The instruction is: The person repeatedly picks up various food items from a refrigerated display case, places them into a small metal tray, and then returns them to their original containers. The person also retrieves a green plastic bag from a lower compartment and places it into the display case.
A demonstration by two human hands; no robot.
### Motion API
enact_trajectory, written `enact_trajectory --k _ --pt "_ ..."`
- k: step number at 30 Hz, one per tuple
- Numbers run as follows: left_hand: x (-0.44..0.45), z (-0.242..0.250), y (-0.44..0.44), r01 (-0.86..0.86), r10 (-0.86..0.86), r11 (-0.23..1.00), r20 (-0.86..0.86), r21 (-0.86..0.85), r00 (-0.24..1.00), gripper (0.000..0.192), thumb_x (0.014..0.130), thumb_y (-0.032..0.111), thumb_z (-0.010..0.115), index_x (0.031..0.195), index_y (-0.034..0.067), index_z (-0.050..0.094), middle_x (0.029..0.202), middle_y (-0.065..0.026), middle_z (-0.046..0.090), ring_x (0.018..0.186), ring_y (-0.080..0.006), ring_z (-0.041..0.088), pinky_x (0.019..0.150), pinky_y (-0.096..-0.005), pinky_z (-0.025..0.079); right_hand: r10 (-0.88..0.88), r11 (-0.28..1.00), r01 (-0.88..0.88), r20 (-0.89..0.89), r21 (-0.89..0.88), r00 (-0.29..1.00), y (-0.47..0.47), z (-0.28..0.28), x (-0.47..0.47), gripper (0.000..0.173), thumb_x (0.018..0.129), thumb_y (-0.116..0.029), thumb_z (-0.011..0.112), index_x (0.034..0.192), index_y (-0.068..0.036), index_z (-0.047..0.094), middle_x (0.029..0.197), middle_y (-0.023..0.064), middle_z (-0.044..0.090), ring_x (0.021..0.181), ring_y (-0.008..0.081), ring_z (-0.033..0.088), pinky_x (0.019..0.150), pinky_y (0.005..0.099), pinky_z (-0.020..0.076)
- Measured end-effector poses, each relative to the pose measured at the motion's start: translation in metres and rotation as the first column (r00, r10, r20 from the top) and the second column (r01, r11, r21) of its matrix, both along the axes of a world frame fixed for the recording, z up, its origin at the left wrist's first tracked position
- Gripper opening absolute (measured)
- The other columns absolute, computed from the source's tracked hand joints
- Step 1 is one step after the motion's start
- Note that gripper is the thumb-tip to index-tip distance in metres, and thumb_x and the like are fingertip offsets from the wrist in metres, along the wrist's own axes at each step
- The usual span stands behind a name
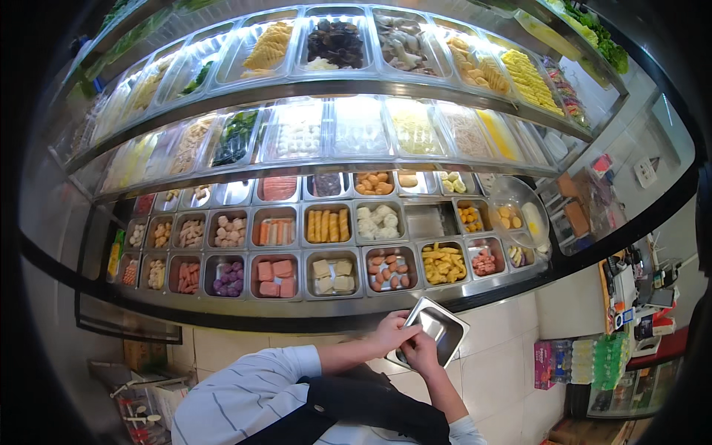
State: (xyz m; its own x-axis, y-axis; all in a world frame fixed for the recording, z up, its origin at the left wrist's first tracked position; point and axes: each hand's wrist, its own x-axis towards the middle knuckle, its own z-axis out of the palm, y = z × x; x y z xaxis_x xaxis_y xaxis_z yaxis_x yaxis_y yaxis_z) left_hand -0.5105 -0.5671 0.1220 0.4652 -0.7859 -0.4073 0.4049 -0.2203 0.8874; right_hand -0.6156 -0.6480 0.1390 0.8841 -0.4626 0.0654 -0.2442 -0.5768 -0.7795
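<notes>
A small rectangular stainless steel food pan (451,337) is held tilted in front of my body, over the tiled floor at the counter's front edge. My left hand (392,336) grips its left side, with the thumb stretched across the rim. Curled over the pan's near left part, my right hand (424,355) meets the left fingers. Whether it grips the pan or something small is hidden. The bottom of the pan shows bare, shiny metal. Beyond the hands, a metal pan of small sausages (390,271) and one of yellow fried pieces (443,263) sit in the front row.
Rows of food pans fill the refrigerated counter (345,308). Bare metal shows in one square well (427,220) of the second row. A clear plastic lid (520,212) leans over pans at the right. Two lit shelves of plastic tubs (356,146) rise behind. Packed bottles (592,361) stand at right.
</notes>
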Motion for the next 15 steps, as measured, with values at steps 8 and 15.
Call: enact_trajectory --k 8,15 --pt "0.030 0.005 -0.089 0.024 -0.021 0.999 0.090 -0.035 0.996 0.018 0.080 0.017 0.067 0.087 0.001 0.069 0.115 -0.0096 0.055 0.104 -0.0149 0.052 0.085 -0.0274 0.043 -0.182 0.577 -0.045 -0.182 -0.816 0.966 -0.139 0.014 0.024 0.011 0.064 -0.018 0.064 0.063 -0.010 0.057 0.067 0.0087 0.058 0.063 0.0264 0.055 0.060 0.0415 0.0418" --pt "0.061 0.010 -0.158 0.067 0.008 0.990 0.533 -0.121 0.846 0.009 0.076 0.014 0.068 0.078 0.005 0.069 0.122 -0.0165 0.048 0.111 -0.0253 0.050 0.089 -0.0338 0.042 -0.191 0.981 0.168 -0.322 -0.098 0.927 -0.148 0.006 0.058 0.023 0.083 -0.024 0.052 0.091 -0.005 0.063 0.085 0.0195 0.064 0.080 0.0367 0.061 0.071 0.0442 0.0478"
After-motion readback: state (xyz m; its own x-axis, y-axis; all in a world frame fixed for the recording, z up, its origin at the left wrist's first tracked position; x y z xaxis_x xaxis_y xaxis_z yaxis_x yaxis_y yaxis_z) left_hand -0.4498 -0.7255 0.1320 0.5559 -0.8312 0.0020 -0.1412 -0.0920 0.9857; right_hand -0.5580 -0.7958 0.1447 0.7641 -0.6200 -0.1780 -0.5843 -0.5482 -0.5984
